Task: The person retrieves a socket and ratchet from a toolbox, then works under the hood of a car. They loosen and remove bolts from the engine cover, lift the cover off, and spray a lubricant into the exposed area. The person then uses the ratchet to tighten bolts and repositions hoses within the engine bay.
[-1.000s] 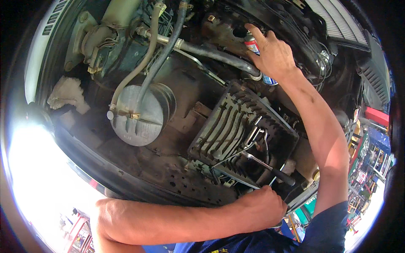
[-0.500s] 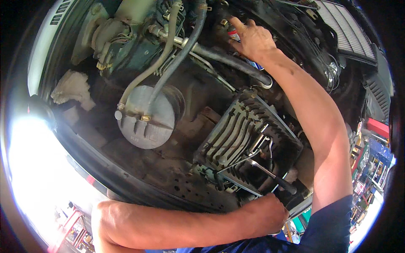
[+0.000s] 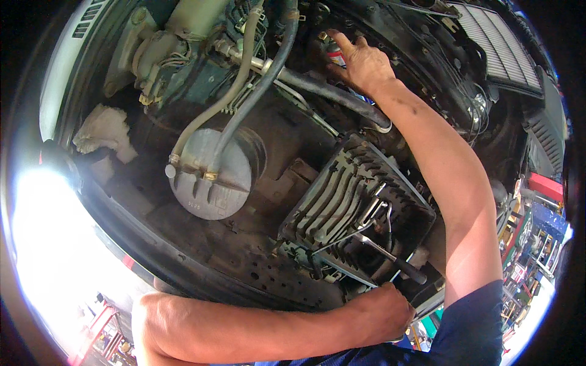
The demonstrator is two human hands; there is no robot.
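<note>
My right hand (image 3: pixel 364 66) grips a red-and-blue spray can (image 3: pixel 335 53) high in the engine bay, near a black hose (image 3: pixel 315 89); the can is largely hidden by my fingers. My left hand (image 3: pixel 382 311) is closed at the front edge of a ribbed black housing (image 3: pixel 323 206), low in the view; what it holds is hidden. A ratchet (image 3: pixel 390 256) with a dark handle and other metal tools (image 3: pixel 377 207) lie in that housing.
A round grey canister (image 3: pixel 213 196) with two hoses sits left of the housing, and a pale rag (image 3: pixel 105 135) lies farther left. An air filter panel (image 3: pixel 495 46) is at upper right. Shelves of tools and a red bar (image 3: pixel 546 186) show beyond the right edge.
My right hand has moved up and leftward with the spray can, farther into the engine bay. My left hand remains closed by the housing's front edge, sitting slightly lower in the picture.
</note>
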